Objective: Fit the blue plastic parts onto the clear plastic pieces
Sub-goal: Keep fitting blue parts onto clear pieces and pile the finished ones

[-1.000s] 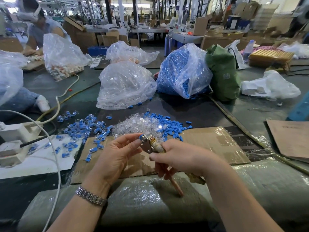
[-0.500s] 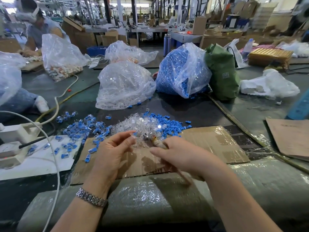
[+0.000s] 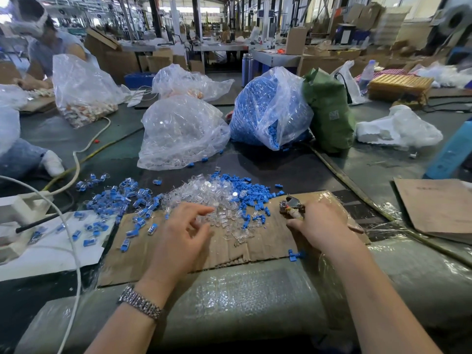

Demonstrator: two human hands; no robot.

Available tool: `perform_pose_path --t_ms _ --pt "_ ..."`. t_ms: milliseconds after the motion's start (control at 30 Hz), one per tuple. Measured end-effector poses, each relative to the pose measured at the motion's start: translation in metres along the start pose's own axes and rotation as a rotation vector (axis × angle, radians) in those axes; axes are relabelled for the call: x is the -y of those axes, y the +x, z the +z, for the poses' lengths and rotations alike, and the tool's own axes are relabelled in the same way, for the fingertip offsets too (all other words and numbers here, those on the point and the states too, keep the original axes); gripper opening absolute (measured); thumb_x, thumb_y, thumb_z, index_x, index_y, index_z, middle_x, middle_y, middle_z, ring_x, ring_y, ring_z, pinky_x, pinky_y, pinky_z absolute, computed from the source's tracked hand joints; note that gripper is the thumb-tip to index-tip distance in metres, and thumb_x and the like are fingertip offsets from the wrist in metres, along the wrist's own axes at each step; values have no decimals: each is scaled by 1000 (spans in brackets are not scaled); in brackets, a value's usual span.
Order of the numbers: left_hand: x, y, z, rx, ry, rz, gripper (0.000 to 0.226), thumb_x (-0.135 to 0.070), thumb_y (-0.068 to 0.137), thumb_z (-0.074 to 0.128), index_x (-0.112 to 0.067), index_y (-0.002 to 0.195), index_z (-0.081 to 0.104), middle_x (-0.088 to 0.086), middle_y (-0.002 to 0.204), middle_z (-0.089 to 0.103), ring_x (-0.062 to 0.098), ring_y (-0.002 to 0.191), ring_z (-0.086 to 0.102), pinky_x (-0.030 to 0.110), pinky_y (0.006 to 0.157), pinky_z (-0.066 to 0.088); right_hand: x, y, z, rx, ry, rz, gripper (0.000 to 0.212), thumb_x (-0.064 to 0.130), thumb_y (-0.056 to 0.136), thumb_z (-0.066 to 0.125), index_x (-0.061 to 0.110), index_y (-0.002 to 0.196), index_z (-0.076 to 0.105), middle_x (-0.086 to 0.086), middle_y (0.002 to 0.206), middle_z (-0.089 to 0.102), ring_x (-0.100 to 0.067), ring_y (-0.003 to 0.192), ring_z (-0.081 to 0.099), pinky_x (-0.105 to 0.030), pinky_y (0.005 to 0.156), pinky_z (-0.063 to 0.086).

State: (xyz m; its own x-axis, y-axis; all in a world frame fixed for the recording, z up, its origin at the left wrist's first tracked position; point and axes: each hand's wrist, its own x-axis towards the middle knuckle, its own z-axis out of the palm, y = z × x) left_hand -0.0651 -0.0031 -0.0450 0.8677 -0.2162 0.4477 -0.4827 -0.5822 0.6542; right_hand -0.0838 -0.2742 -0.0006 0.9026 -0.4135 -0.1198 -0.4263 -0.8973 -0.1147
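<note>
**Hands split apart, back to the pile for the next piece**

Both hands have dropped from where they met a second ago and spread out over the flat brown cardboard sheet [image 3: 255,241]. The left hand [image 3: 182,235] now hovers with loosely curled fingers at the near edge of the heap of small clear plastic pieces [image 3: 212,198], holding nothing, probably picking out the next one. The right hand [image 3: 323,226] has swung right and grips the small metal-headed tool with a wooden handle [image 3: 291,208], parked low on the cardboard so it stays ready. Loose blue plastic parts [image 3: 252,191] lie just behind and right of the clear heap, within easy reach. Finished blue-and-clear pieces [image 3: 120,198] seem to be tossed off to the left, keeping done work apart from raw stock.
</note>
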Motion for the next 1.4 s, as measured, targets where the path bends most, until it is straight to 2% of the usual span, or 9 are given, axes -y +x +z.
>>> perform_pose_path --t_ms 167,267,400,533,733,867,1033,1200,1400 --pt "-3 -2 7 290 227 155 43 -50 97 46 -49 139 52 -24 137 45 -1 115 51 24 95 49 -1 -6 -6 -35 -43 3 69 65 83 68 17 131 56 -13 136 48 -33 130 42 -50 105 37" --pt "-5 -1 9 338 240 182 41 -52 96 43 -49 135 56 -25 134 44 -2 122 43 24 106 36 0 -19 -19 58 -18 -87 42 60 75 79 24 96 70 0 107 65 -25 113 56 -48 103 41" --pt "-2 -1 11 266 174 149 23 -41 94 59 -37 112 73 -18 125 56 3 117 51 23 101 42 3 -37 -27 262 51 -185 28 46 72 87 22 83 76 5 89 71 -20 99 63 -50 104 45" --pt "-1 -2 11 225 160 133 18 -35 91 66 -30 104 76 -17 115 59 -1 109 54 9 91 42 9 -39 -30 263 5 -215 20 36 79 84 22 91 76 5 94 71 -18 98 64 -48 103 47" --pt "-6 -1 8 152 116 36 5 -28 94 66 -28 96 70 -17 104 61 -4 87 59 15 78 52 13 -35 -18 187 56 -307 14 25 88 67 14 94 74 -3 91 73 -13 80 64 -36 80 57" --pt "-9 -4 -1 138 -193 -146 7 -18 93 68 -21 87 68 1 82 74 6 68 69 18 65 57 22 -36 -14 131 355 -429 11 29 94 70 25 85 64 7 75 70 1 61 63 -13 53 45" --pt "-11 -2 -13 192 -707 -396 15 -8 92 69 6 91 64 4 112 77 31 89 77 34 70 64 41 -37 -13 111 767 -499 7 25 90 76 28 85 74 9 72 73 -4 66 67 -21 64 51" --pt "-8 2 -18 217 -1002 -504 20 -14 83 69 1 92 59 24 110 73 36 94 74 31 75 62 62 -47 -9 -17 755 -661 12 17 94 71 29 95 72 12 85 72 -1 83 66 -16 80 52" --pt "-6 3 -17 271 -1054 -532 28 -21 86 73 2 98 63 30 106 72 37 92 74 31 75 62 75 -58 -8 -115 627 -780 8 12 95 68 16 100 74 6 95 68 -10 90 62 -33 85 50"
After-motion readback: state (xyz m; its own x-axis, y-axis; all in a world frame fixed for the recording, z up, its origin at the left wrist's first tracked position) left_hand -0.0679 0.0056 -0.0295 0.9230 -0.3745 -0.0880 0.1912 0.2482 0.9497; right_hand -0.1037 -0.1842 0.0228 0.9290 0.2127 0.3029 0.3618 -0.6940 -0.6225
